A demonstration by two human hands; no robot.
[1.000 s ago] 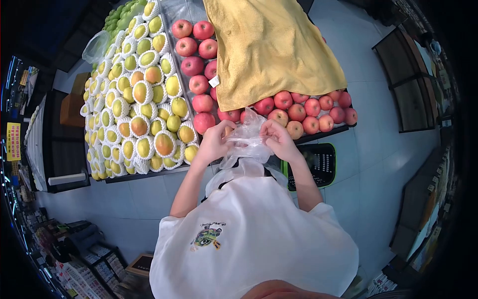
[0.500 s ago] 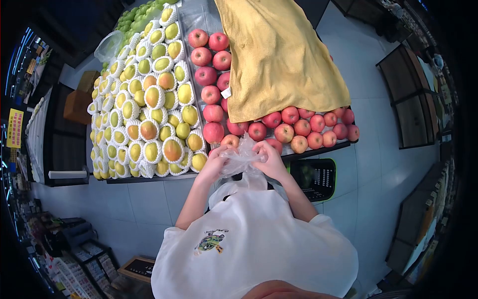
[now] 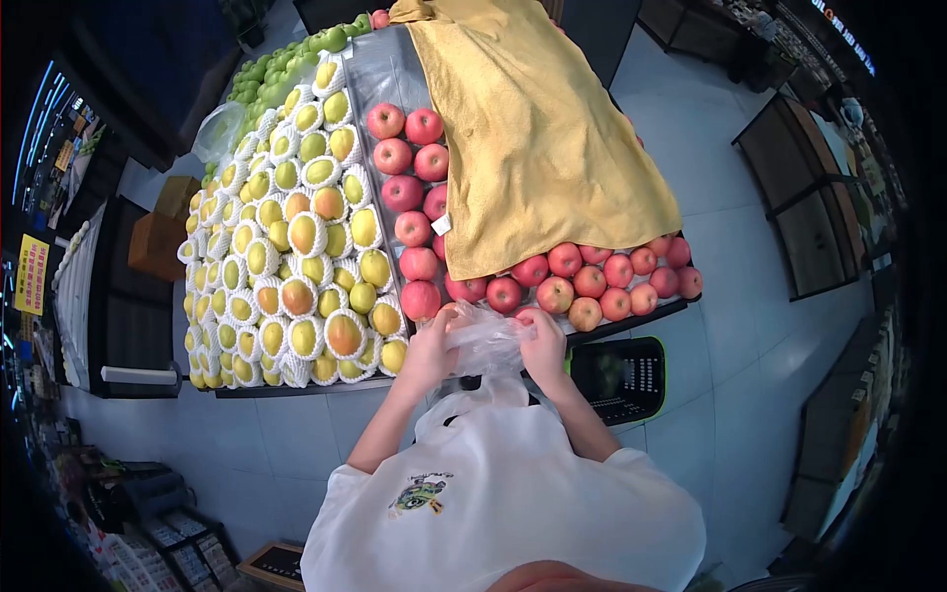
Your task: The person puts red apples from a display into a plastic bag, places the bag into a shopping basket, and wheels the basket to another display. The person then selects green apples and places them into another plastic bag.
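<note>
A clear plastic bag (image 3: 485,340) is gripped between 2 hands at the near edge of the red apples.
The left hand (image 3: 431,352) and right hand (image 3: 543,345) are each pinched on a side of the crumpled bag; whether anything is inside cannot be told. Just beyond, red apples (image 3: 589,283) fill the near and left parts of a tray (image 3: 380,71), a yellow cloth (image 3: 552,148) covering others. To the left, yellow fruit (image 3: 296,247) sits in white foam nets, green fruit (image 3: 281,71) farther off. Near right, a green-rimmed black basket (image 3: 647,373) has unclear contents.
</note>
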